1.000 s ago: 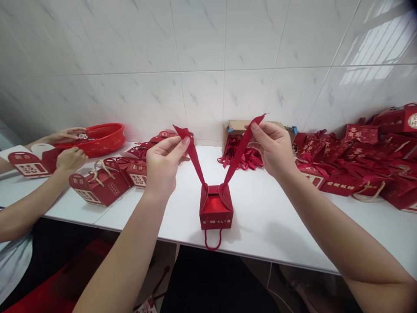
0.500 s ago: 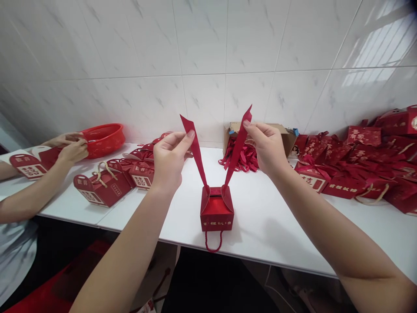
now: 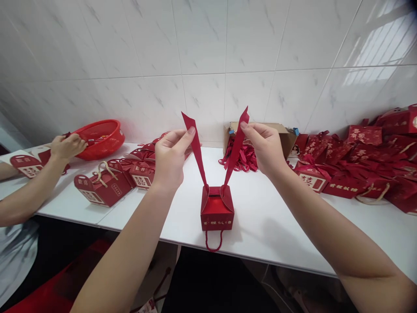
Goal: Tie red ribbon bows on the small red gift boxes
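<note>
A small dark-red gift box with gold lettering stands upright on the white table, its red cord handle hanging over the front edge. From the top of the box a red ribbon rises in two taut strips that spread into a V. My left hand pinches the left strip near its pointed end. The right strip's upper end is pinched between thumb and finger of my right hand. Both hands are raised above the box, one on each side.
Behind the box, a cardboard box stands by loose red ribbons. Piled gift boxes fill the right side. More gift boxes stand left, near a red plastic basin and a co-worker's hand.
My hands have drawn slightly closer together, with the ribbon ends still pinched. The co-worker's hands have shifted beside the basin. The gift box has stayed in place.
</note>
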Tool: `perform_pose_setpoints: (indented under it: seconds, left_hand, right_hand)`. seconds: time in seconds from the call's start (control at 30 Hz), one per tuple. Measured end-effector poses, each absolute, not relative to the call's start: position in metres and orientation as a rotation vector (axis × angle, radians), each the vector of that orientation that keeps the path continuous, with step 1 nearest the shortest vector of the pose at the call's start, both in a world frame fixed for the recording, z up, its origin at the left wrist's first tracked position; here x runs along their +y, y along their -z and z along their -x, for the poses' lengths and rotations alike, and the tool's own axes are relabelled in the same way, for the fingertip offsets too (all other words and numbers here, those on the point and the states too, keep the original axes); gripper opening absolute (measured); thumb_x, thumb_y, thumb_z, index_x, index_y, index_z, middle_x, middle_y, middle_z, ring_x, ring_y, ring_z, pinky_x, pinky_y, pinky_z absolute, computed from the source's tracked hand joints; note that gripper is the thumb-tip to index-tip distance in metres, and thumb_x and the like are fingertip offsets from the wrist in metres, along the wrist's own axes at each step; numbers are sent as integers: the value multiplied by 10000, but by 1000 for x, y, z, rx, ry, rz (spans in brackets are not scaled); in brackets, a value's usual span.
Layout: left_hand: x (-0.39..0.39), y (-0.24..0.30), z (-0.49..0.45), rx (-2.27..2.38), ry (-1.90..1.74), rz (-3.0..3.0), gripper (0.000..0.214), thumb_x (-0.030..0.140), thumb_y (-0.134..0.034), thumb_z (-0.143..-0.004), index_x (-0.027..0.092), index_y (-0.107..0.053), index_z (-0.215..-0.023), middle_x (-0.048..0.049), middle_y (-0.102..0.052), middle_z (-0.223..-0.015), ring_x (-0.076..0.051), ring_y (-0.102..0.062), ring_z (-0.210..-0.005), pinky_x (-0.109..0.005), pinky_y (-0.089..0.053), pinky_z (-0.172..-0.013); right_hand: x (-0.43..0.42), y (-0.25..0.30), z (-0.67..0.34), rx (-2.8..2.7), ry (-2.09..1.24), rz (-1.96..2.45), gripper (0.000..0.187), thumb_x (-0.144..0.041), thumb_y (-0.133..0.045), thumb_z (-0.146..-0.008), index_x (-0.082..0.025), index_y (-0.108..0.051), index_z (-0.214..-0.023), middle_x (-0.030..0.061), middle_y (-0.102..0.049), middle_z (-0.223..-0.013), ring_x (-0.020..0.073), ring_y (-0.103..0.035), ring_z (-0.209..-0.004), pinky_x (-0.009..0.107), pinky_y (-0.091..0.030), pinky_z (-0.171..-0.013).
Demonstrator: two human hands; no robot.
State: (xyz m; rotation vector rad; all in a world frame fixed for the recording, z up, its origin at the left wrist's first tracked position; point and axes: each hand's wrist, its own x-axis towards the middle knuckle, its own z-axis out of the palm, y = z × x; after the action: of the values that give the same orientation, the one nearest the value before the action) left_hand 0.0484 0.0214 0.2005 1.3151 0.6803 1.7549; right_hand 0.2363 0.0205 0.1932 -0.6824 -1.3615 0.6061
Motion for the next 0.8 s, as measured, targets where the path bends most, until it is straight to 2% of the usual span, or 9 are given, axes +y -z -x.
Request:
perform_pose_setpoints:
  seconds: [0.2, 0.57, 0.8]
  left_hand:
    - [23, -202, -47, 693, -1730, -1297, 183, 319, -743, -679, 171, -639, -708, -14, -657, -729, -152, -665, -671, -319, -549, -708]
    - [23, -200, -41, 726, -1724, -1366, 194, 331, -742, -680, 169, -639, -708, -38, -683, -753, -170, -677, -686, -303, -555, -656]
    - [21, -204, -44, 677, -1667, -1385, 179, 322, -741, -689, 170, -655, -727, -25, -677, -735, -164, -681, -678, -305, -563, -668]
  right_hand:
    - [21, -192, -238, -1343, -629, 658, 283, -454, -646, -779, -202, -652, -651, -9, -582, -655, 106, -571, -639, 230, -481, -586]
    - [21, -191, -241, -1375, -591, 654, 327, -514, -631, -765, -208, -640, -650, -3, -587, -671, 128, -591, -668, 251, -492, -591]
    - [22, -192, -237, -1367, -693, 627, 290, -471, -644, -773, -199, -648, -671, -5, -614, -685, 111, -596, -662, 259, -520, -661]
